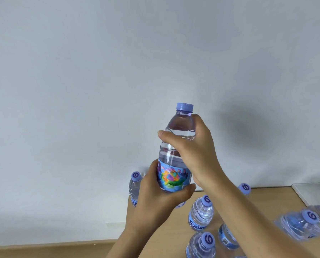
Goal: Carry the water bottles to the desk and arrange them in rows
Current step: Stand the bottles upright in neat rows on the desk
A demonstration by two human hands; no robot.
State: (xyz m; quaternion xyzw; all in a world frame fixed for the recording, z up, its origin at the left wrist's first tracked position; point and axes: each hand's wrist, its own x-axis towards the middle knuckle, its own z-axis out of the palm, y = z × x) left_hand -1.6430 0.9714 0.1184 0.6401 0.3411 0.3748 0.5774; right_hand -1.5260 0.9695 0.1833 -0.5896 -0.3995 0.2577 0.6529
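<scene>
both hands are wrapped around one water bottle [176, 146], held upright in the air above the wooden desk [278, 198]. the left hand [159, 200] grips it around the colourful label, the right hand [194, 151] curls round the clear shoulder just under the purple cap [184, 106]. other bottles [201, 213] stand on the desk below, near a white wall [99, 71].

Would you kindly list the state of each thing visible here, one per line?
Clear plastic water bottle with colourful label: upright, capped, lifted above the desk, held in both hands.
Left hand: grips the labelled lower part.
Right hand: grips the upper part.
Other clear bottles with purple caps: capped, standing on the wooden desk.
</scene>
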